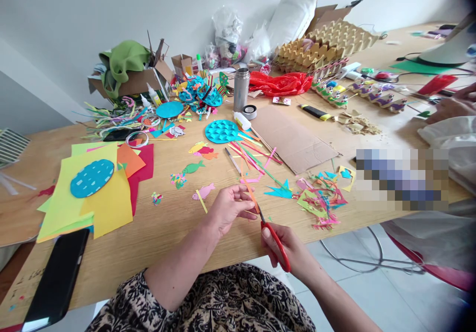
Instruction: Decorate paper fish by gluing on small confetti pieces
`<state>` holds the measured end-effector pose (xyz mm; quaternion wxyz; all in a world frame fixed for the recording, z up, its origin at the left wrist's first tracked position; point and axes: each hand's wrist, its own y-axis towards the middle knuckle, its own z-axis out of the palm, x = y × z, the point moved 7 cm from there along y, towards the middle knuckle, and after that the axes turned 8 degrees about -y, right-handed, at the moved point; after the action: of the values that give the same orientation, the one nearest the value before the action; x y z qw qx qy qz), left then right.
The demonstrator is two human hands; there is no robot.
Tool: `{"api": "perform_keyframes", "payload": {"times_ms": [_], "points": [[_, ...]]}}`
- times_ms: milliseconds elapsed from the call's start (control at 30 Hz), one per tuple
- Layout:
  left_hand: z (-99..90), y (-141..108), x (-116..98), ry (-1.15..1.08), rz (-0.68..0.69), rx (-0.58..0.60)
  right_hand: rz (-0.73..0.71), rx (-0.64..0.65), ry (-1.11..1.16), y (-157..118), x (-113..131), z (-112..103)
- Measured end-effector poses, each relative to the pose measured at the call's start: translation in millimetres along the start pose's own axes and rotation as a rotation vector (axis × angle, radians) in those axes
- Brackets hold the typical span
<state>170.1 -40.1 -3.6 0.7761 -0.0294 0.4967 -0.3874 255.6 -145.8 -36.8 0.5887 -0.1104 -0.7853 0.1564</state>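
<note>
My left hand [234,205] pinches a thin orange paper strip [250,191] between thumb and fingers, just over the table's front part. My right hand [284,245] is closed round the red handles of a pair of scissors [278,248], whose blades meet the lower end of the strip. Left of my hands lie paper fish: a pink one [204,191] with a yellow strip across it, and a green one [194,167]. Beyond my hands are loose coloured strips [253,159], a pen [232,161] and a blue textured disc [222,131].
Paper scraps [323,200] are heaped at right, near a cardboard sheet [292,136] and a utility knife [315,112]. A steel flask [241,90] stands behind. Coloured paper [67,183] and a phone [55,277] lie at left. Another person's hand [451,105] is at far right.
</note>
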Motion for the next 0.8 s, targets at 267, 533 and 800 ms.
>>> {"api": "perform_keyframes", "payload": {"times_ms": [267,533,800], "points": [[0.2,0.6,0.4,-0.013,-0.005,0.002,0.013,-0.027,0.037,0.0,-3.3,-0.4],[1.3,0.1,-0.4,-0.003,-0.005,0.0,0.005,-0.022,-0.003,-2.3,-1.4,-0.9],[2.7,-0.7,2.2,-0.004,-0.016,0.009,-0.004,-0.023,0.0,-1.7,3.0,-2.3]]}}
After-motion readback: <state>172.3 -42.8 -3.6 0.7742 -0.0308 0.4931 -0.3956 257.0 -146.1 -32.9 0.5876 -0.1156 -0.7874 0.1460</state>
